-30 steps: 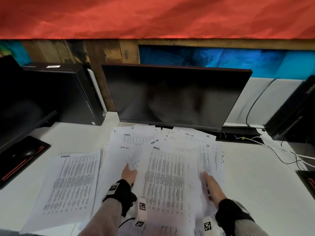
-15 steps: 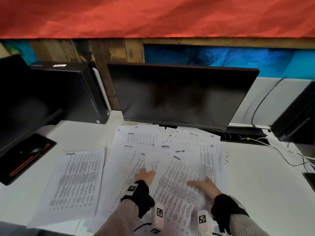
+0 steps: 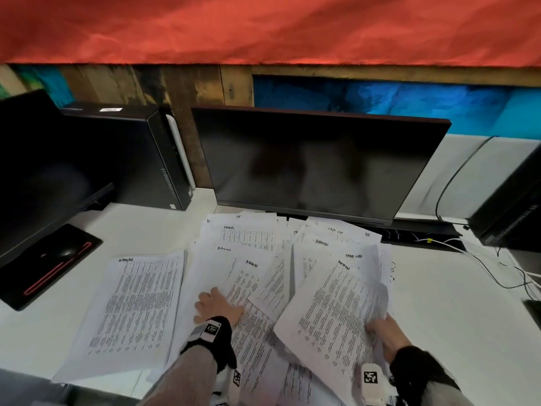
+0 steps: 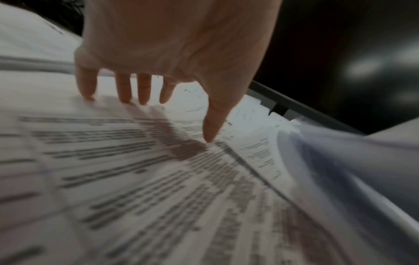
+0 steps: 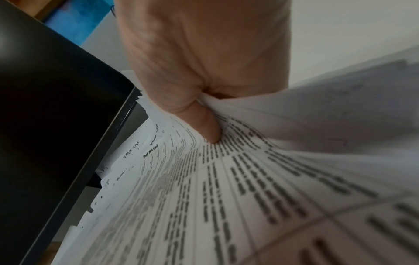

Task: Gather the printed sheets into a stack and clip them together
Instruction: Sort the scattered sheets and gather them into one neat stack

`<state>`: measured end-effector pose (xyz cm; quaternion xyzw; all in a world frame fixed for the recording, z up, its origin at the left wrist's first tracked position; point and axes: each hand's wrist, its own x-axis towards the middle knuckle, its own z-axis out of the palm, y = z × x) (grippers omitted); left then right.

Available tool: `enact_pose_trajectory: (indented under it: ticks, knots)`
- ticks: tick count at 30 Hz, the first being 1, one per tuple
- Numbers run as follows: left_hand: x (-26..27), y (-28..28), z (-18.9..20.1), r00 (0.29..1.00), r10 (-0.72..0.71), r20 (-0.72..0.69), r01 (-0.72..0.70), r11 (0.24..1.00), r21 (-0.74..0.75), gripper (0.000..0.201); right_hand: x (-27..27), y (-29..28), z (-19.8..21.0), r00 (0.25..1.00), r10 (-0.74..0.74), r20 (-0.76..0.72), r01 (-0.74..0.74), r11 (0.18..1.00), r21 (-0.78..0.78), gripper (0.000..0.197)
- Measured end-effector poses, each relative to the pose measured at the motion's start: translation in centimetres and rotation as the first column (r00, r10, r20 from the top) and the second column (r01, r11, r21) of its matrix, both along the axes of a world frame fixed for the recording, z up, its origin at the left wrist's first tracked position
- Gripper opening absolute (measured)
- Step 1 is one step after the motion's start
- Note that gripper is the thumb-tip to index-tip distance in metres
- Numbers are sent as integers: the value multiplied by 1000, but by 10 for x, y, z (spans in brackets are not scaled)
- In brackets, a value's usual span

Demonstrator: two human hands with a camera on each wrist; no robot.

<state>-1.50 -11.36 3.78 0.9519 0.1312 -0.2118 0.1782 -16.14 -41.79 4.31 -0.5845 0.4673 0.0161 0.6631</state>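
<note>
Printed sheets (image 3: 257,276) — dense text, fanned loose — overlapping.

A white worktop (image 3: 439,317) is seen beneath everything. A dark, switched-off monitor (image 3: 316,165) is set at the middle of its far edge, with its black base (image 3: 421,234) stretched out to the right along that edge. A black computer tower (image 3: 131,153) is stood upright at the far left, just beside the monitor. A second dark screen (image 3: 38,171) is placed at the left edge, on a black stand with a red line (image 3: 49,266). Another black unit (image 3: 509,206) is set at the right edge, and black and white cables (image 3: 509,273) are trailed across the worktop near it. A red cloth (image 3: 263,27) is hung above, with wood planks (image 3: 152,83) and a blue panel (image 3: 395,101) behind.
</note>
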Motion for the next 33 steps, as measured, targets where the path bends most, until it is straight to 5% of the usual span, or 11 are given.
enact_pose_trajectory:
  ticks: [5,12,18,24,27,33]
  knots:
    - [-1,11,-7,1000,-6,-13,5,994,-111,94,3,2,-6,999,18,-35,-18,1000,17,47]
    - [-1,-4,0,994,-37,-102,-9,910,-415,64,6,10,7,994,98,-43,-99,995,-17,30]
    - [0,-22,5,999,14,-50,-40,827,-560,61,18,11,5,926,85,-367,-254,861,-441,18]
    - [-5,-39,13,990,40,-132,-120,714,-689,70,23,5,5,960,-50,-276,-44,945,-325,69]
    - [-3,-43,13,990,-9,-142,-87,748,-658,80,24,3,1,951,-114,-288,33,962,-271,83]
    - [2,-38,11,989,-123,-85,45,790,-612,61,24,-2,11,864,91,-496,-288,897,-336,60]
